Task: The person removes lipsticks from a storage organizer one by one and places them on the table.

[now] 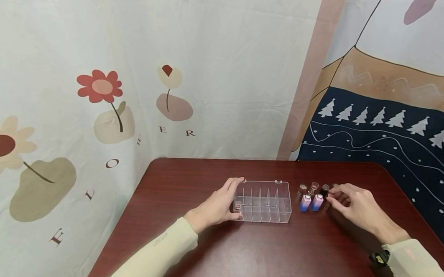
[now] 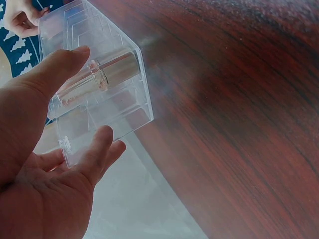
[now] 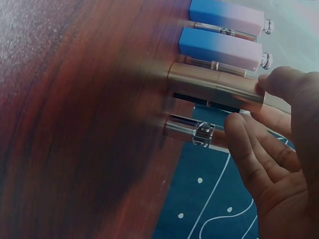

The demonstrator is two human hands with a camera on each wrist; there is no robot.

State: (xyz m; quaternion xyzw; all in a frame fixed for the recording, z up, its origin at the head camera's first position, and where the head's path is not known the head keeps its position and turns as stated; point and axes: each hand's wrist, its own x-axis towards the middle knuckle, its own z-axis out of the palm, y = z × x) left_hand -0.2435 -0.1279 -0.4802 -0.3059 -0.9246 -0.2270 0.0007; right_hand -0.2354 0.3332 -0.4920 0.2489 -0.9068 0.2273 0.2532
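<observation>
My left hand (image 1: 215, 207) grips the left end of a clear divided organizer box (image 1: 290, 209), thumb at the near side and fingers at the far side. Inside its left end is a lipstick tube with a clear section (image 2: 117, 69); a second clear top shows beside it in the head view. My right hand (image 1: 359, 208) pinches the upper end of a gold lipstick tube (image 3: 214, 85) standing on the table, its thumb in front and fingers behind. Left of that tube stand two pink-and-blue lipsticks (image 1: 305, 202).
Behind the pink-and-blue lipsticks stand clear-topped tubes (image 1: 313, 187) and a black-topped one (image 1: 325, 190). Another clear-and-gold tube (image 3: 187, 128) stands close to my right fingers. The red-brown table (image 1: 257, 253) meets printed cloth hangings (image 1: 228, 93) at the back and sides.
</observation>
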